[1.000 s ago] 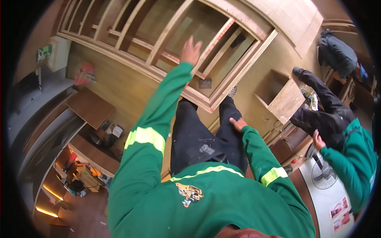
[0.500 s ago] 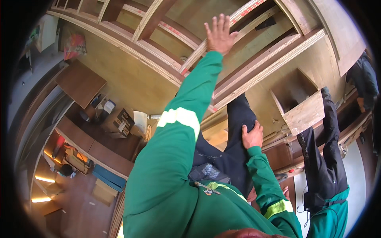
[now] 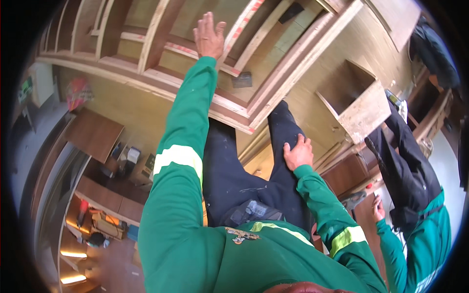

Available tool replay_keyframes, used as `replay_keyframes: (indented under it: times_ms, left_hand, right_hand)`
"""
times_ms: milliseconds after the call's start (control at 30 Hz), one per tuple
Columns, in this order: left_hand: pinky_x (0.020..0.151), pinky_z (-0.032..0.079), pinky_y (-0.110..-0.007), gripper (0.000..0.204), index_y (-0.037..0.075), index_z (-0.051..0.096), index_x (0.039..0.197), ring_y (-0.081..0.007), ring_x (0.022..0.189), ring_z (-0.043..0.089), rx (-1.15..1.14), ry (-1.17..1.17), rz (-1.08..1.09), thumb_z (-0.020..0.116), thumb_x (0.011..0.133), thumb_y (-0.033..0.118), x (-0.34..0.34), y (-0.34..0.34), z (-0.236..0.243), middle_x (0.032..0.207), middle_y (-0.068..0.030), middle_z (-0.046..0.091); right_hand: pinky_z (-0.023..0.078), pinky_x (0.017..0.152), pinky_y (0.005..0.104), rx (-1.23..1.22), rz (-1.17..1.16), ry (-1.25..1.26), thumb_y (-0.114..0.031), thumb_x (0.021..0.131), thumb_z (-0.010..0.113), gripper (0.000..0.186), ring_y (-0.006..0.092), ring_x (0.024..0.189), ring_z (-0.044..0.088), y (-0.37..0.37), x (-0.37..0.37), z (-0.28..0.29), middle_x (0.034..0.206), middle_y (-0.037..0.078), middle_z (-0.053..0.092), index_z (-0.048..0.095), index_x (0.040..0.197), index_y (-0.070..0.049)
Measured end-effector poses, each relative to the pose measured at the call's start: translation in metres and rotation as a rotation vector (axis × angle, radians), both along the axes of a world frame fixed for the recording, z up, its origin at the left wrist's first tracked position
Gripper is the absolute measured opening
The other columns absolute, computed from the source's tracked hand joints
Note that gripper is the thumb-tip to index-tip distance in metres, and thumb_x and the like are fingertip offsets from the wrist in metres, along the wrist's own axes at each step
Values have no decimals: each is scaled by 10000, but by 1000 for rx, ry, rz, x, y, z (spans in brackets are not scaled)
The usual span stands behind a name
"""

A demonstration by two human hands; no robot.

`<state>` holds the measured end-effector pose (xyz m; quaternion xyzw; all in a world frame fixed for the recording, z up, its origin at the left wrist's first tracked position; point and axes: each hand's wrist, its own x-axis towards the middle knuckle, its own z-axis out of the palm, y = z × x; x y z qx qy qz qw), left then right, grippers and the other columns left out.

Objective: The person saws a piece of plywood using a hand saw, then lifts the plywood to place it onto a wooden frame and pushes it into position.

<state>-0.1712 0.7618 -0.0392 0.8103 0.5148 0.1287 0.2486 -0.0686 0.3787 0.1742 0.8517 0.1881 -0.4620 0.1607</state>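
Observation:
My left arm stretches out over a large wooden frame [image 3: 195,83] with several slats and compartments. My left hand [image 3: 210,38] is palm down beside a slat with red marks [image 3: 240,30], its fingers extended and thumb apart. Whether it presses on the wood I cannot tell. My right hand [image 3: 299,153] rests on my dark-trousered right leg [image 3: 282,124], fingers spread and holding nothing. Inside the frame's near corner lies a small dark block [image 3: 242,79].
An open wooden box [image 3: 364,115] stands right of the frame. Beside it at right is another person in dark trousers [image 3: 408,171], one hand [image 3: 377,208] showing. A brown panel [image 3: 94,136] and shelves with tools [image 3: 105,222] are at left. Another dark-clothed person [image 3: 435,53] is far right.
The view has shifted, and the frame now appears further left. My left hand has moved left in view with its fingers closer together. My right hand stays on my leg.

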Motion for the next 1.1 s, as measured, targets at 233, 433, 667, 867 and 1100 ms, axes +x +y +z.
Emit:
replay_keyframes:
  times_ms: [233, 433, 667, 867, 1100]
  left_hand:
    - [1106, 370, -469, 673, 151, 378, 1504, -284, 1347, 466, -194, 332, -196, 513, 962, 525, -65, -19, -16, 1471, -94, 495]
    - [1074, 377, -465, 508, 117, 554, 1361, -286, 1298, 495, 201, -44, -363, 653, 905, 317, 5, -10, 32, 1352, -106, 578]
    - [1213, 159, -470, 820, 8, 247, 1537, -328, 1463, 288, -247, -302, -495, 403, 983, 593, 220, -131, 15, 1562, -189, 340]
    - [1157, 322, -454, 756, -18, 240, 1521, -372, 1370, 415, -282, -259, -334, 585, 961, 354, 131, -222, 24, 1512, -246, 377]
    - [1204, 244, -470, 785, 52, 169, 1556, -318, 1477, 261, -395, -30, -582, 556, 976, 413, -54, -271, 63, 1586, -169, 278]
  right_hand:
    - [449, 990, 542, 11, -45, -2, -378, 862, 641, 660, 394, 1220, 518, -11, -8, 2, 1280, 227, 511, 470, 1382, -10]
    - [441, 996, 549, 15, -112, -1, -365, 861, 643, 627, 402, 1223, 514, -15, -9, -4, 1279, 232, 505, 479, 1351, -10]
    - [446, 997, 539, 21, -12, -23, -378, 862, 637, 635, 397, 1219, 521, -12, -4, -5, 1284, 225, 505, 477, 1362, -21]
    - [460, 991, 532, -1, -31, -24, -386, 854, 640, 642, 402, 1202, 537, -8, -11, -4, 1288, 223, 503, 480, 1363, -29]
    - [458, 985, 547, -17, 17, -24, -359, 848, 661, 617, 393, 1208, 532, -7, -13, -3, 1288, 222, 503, 492, 1336, -20]
